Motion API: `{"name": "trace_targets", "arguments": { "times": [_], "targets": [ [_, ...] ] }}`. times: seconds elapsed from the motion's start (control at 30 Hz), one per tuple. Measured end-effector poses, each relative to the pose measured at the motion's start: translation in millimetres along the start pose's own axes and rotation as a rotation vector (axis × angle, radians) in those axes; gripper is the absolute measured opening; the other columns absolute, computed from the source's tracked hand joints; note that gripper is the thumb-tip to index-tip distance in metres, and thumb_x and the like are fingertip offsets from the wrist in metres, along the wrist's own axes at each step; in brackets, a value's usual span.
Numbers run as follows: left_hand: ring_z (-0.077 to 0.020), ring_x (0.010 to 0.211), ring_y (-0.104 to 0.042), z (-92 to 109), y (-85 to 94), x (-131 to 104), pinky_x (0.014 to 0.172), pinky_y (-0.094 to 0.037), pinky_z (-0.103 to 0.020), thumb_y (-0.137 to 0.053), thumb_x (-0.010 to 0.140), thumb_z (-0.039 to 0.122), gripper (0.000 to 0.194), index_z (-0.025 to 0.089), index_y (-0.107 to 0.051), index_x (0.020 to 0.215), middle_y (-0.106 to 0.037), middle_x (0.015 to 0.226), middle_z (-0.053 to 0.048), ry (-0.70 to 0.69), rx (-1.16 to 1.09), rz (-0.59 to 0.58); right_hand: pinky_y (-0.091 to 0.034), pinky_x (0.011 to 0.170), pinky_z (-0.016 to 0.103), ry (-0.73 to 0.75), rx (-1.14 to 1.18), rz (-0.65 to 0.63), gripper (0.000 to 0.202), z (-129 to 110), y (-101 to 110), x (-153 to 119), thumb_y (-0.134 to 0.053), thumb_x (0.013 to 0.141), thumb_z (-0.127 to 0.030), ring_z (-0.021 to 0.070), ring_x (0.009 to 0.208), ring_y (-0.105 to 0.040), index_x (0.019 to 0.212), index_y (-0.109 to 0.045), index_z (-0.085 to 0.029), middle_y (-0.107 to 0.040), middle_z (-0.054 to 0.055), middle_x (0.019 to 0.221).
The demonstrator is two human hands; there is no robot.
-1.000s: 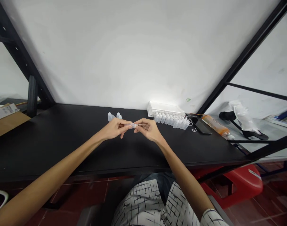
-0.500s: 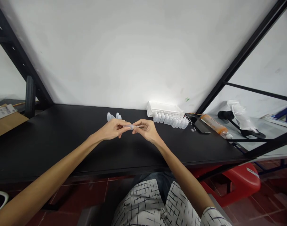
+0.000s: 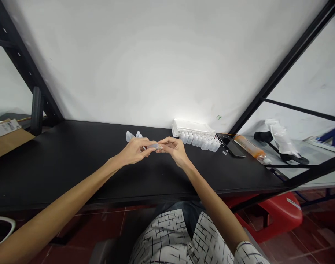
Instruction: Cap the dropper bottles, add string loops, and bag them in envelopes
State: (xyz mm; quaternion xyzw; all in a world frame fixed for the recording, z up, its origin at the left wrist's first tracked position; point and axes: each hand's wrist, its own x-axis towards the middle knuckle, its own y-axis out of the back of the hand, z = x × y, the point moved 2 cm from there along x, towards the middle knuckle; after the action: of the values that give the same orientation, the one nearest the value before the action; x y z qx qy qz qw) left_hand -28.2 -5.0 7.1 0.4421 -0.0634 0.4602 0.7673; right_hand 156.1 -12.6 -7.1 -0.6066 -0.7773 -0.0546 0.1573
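Note:
A small translucent plastic bottle [image 3: 154, 146] is held lying sideways above the black table. My left hand [image 3: 138, 148] pinches its body between thumb and fingers. At the bottle's right end, the fingers of my right hand [image 3: 173, 148] are closed on a small white piece, too small and covered to name, which touches the bottle. Just behind my left hand stand two more small bottles [image 3: 129, 136]. To the right of my right hand, several such bottles [image 3: 196, 140] with white tops and thin white loops stand in rows.
White trays [image 3: 191, 126] lie stacked against the wall, behind the rows of bottles. A phone [image 3: 235, 149] and an orange-labelled bottle [image 3: 250, 147] are on the right near the black frame. A cardboard box [image 3: 10, 143] sits far left. Below right is a red stool [image 3: 283, 216].
My hands have drawn closer together, and the white piece in my right hand now meets the end of the bottle. The view has shifted slightly.

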Motion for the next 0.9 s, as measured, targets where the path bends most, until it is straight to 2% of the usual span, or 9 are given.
{"name": "trace_targets", "arguments": {
  "times": [0.1, 0.23, 0.5, 0.77, 0.9],
  "targets": [
    [-0.0138, 0.063, -0.065, -1.7, -3.5, 0.4, 0.058, -0.056, -0.026, -0.06, 0.09, 0.036, 0.032, 0.016, -0.073, 0.111, -0.07, 0.081, -0.006, -0.01, -0.01, 0.096, -0.061, 0.079, 0.039, 0.014, -0.008, -0.002, 0.033, -3.4, 4.4, 0.2, -0.086, 0.064, -0.04, 0.0169, 0.071, -0.071, 0.084, -0.073, -0.016, -0.072, 0.002, 0.076],
    [-0.0148, 0.067, -0.066, -2.8, -5.0, 0.2, 0.059, -0.058, -0.026, -0.062, 0.09, 0.036, 0.032, 0.014, -0.074, 0.111, -0.073, 0.087, -0.009, -0.031, -0.016, 0.173, -0.062, 0.082, 0.04, 0.016, 0.01, -0.033, 0.036, -4.9, 6.5, 0.4, -0.084, 0.066, -0.042, 0.0194, 0.079, -0.072, 0.091, -0.075, -0.018, -0.074, 0.004, 0.084],
    [-0.0135, 0.064, -0.067, -5.4, -5.8, -2.4, 0.057, -0.058, -0.025, -0.061, 0.09, 0.036, 0.029, 0.018, -0.075, 0.108, -0.075, 0.092, -0.008, -0.033, 0.015, 0.168, -0.062, 0.079, 0.042, 0.013, -0.062, -0.025, 0.038, -3.0, 7.1, -1.2, -0.083, 0.068, -0.042, 0.0212, 0.076, -0.073, 0.094, -0.074, -0.015, -0.075, 0.006, 0.079],
    [-0.0156, 0.069, -0.067, -6.9, -4.7, -1.7, 0.059, -0.058, -0.025, -0.063, 0.089, 0.037, 0.031, 0.017, -0.075, 0.109, -0.075, 0.09, -0.008, -0.024, 0.038, 0.166, -0.063, 0.071, 0.039, 0.02, -0.089, -0.091, 0.038, -5.3, 5.6, -1.7, -0.08, 0.072, -0.044, 0.0213, 0.072, -0.074, 0.095, -0.074, -0.015, -0.074, 0.005, 0.074],
    [-0.0147, 0.066, -0.067, -4.9, -4.1, -1.6, 0.059, -0.057, -0.025, -0.061, 0.09, 0.036, 0.03, 0.017, -0.075, 0.108, -0.075, 0.088, -0.008, -0.006, 0.022, 0.119, -0.063, 0.071, 0.039, 0.018, -0.104, -0.105, 0.041, -4.6, 6.4, -1.9, -0.08, 0.071, -0.046, 0.0215, 0.072, -0.074, 0.095, -0.074, -0.014, -0.073, 0.005, 0.073]
  ]
}}
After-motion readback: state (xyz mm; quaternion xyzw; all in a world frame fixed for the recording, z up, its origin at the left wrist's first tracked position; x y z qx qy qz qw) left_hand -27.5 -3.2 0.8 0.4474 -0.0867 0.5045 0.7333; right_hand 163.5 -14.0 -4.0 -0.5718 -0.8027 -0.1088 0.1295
